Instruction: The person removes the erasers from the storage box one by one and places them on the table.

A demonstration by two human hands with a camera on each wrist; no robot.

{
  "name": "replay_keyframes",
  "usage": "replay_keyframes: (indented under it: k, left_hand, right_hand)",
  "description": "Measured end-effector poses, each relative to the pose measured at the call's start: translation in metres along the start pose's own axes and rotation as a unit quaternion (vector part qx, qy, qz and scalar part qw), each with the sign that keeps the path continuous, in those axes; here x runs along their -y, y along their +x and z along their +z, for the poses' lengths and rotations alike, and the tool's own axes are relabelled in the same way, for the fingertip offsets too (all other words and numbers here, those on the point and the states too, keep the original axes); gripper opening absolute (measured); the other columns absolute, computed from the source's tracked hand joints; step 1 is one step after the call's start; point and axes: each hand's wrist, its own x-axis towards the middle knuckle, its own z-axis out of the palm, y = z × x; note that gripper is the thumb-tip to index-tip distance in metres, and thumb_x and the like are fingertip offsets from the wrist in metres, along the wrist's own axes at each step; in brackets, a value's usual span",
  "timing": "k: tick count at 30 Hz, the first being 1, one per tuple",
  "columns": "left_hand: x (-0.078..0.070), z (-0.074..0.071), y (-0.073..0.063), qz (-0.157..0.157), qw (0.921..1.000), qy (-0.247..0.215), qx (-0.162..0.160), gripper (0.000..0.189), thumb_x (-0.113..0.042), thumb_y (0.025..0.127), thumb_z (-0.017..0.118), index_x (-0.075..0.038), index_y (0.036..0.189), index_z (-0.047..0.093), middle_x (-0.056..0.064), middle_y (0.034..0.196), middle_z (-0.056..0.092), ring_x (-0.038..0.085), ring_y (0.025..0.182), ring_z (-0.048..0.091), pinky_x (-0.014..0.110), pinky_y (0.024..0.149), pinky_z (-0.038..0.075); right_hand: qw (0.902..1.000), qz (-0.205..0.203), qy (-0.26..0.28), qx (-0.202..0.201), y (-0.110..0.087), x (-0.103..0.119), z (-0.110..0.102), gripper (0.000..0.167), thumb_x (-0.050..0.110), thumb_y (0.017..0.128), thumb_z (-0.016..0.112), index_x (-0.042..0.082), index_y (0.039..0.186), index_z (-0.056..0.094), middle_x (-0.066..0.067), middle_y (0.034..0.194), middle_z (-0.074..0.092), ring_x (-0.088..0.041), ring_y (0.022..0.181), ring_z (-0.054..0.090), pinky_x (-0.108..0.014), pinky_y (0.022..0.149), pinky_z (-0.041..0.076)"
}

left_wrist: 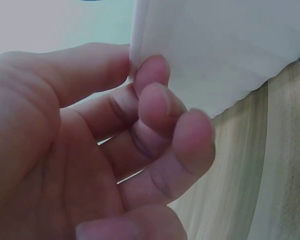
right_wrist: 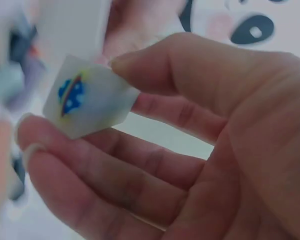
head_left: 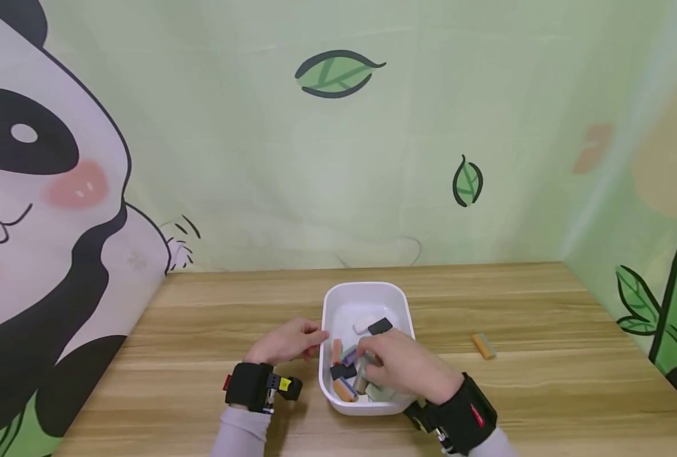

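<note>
A white plastic box (head_left: 363, 301) stands on the table, holding several small erasers, among them a black one (head_left: 380, 327), a white one (head_left: 364, 325) and an orange one (head_left: 344, 389). My left hand (head_left: 286, 343) pinches the box's left rim; in the left wrist view the thumb and index finger meet at the edge of its wall (left_wrist: 225, 45). Over the box's right side, my right hand (head_left: 409, 365) reaches in. Its thumb and fingers pinch a white block-shaped eraser (right_wrist: 100, 105) with a blue planet print, seen in the right wrist view and hidden by the hand from above.
To the right of the box, an orange and grey eraser (head_left: 484, 346) lies alone on the wood-grain table (head_left: 573, 393). Behind the table hangs a green cloth backdrop (head_left: 247, 127) printed with a panda and leaves.
</note>
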Motion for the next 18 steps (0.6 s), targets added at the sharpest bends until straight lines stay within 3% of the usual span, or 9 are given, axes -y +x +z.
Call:
replay_keyframes:
  k: [3,7,11,18]
  left_hand:
    - [-0.002,0.000,0.000,-0.004,1.0000,-0.001,-0.002,0.031,-0.021,0.101,0.055,0.001,0.081,0.061,0.003,0.067,0.051,0.018,0.064,0.049,0.030,0.062,0.037]
    - [-0.002,0.000,-0.001,-0.012,0.9999,0.002,-0.003,0.032,-0.023,0.101,0.055,0.001,0.080,0.062,0.003,0.067,0.053,0.019,0.064,0.049,0.029,0.062,0.036]
    - [-0.003,0.001,0.000,-0.009,0.9999,0.011,-0.004,0.033,-0.023,0.101,0.055,0.000,0.079,0.061,0.002,0.067,0.053,0.021,0.064,0.049,0.028,0.061,0.035]
    - [0.000,-0.001,-0.001,-0.017,0.9997,0.016,-0.008,0.032,-0.024,0.101,0.055,-0.001,0.079,0.062,0.003,0.067,0.054,0.019,0.063,0.048,0.029,0.061,0.034]
  right_hand:
    - [0.9993,0.014,-0.013,-0.031,-0.012,-0.012,-0.018,0.014,0.007,0.086,0.069,0.006,0.100,0.067,0.007,0.068,0.050,-0.006,0.058,0.043,-0.023,0.052,0.037]
    - [0.9944,0.094,-0.025,-0.041,-0.033,-0.034,-0.043,0.018,0.009,0.089,0.067,0.006,0.107,0.067,0.003,0.074,0.055,-0.010,0.063,0.048,-0.027,0.056,0.042]
    - [0.9823,0.178,-0.020,-0.054,-0.057,-0.067,-0.066,0.026,0.011,0.092,0.063,0.000,0.116,0.063,-0.004,0.082,0.060,-0.014,0.065,0.053,-0.032,0.057,0.044]
    - [0.9591,0.272,0.029,-0.072,-0.114,-0.136,-0.094,0.036,0.014,0.097,0.056,-0.010,0.124,0.052,-0.010,0.085,0.064,-0.021,0.069,0.063,-0.036,0.058,0.048]
